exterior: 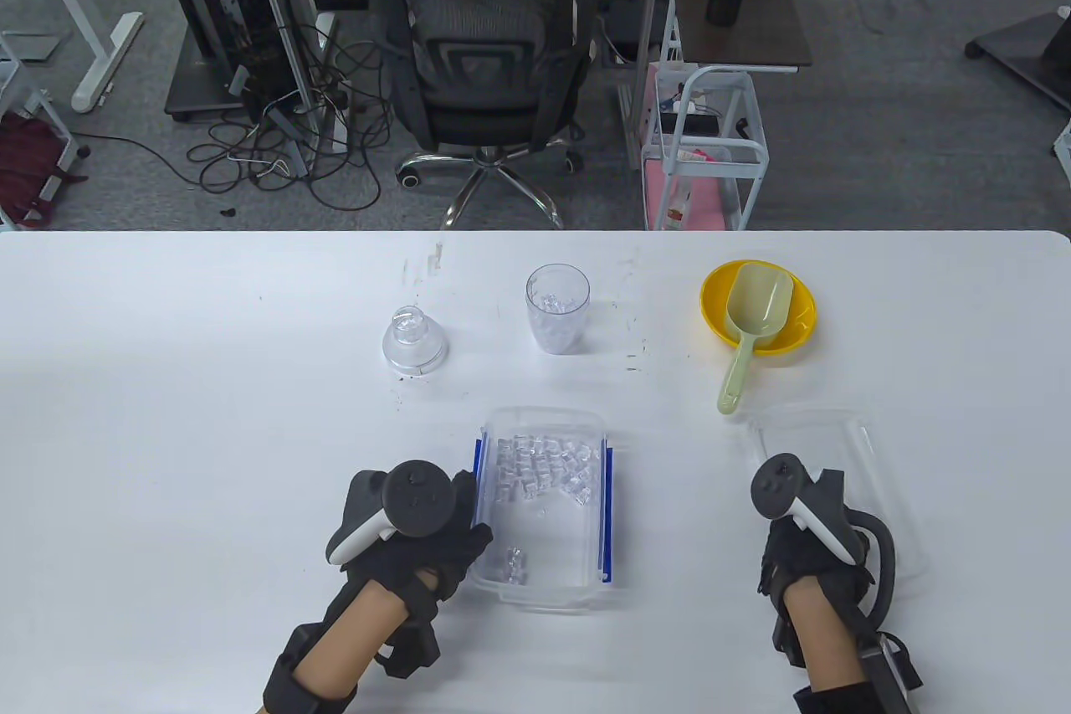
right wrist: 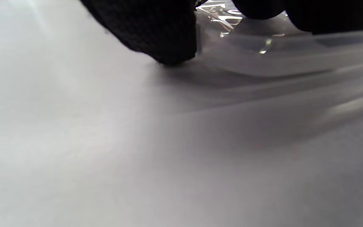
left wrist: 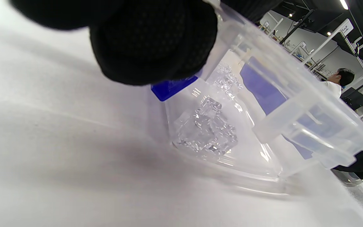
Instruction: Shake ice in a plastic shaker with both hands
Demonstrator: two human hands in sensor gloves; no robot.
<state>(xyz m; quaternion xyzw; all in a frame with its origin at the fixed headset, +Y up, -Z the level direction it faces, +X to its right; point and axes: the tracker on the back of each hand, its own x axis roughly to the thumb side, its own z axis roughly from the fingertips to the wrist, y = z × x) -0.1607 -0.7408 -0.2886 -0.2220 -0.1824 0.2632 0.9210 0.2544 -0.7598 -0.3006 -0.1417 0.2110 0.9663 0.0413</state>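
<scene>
shaker cup: clear plastic shaker cup stands upright at the centre of the table view, a few ice cubes inside, no hand on it.
shaker lid: domed clear lid sits left of the cup, apart from it.
ice box: clear ice box with blue side clips lies open below the cup, ice cubes piled at its upper end, a few loose ones near its lower left corner.
left hand: left hand rests against the box's left edge, fingers curled over the rim beside the blue clip.
right hand: right hand sits at the lower right on the flat clear box lid; fingertips touch the lid and table, whether they grip it cannot be told.
scoop: pale green scoop lies in a yellow bowl, upper right, handle over the rim.
</scene>
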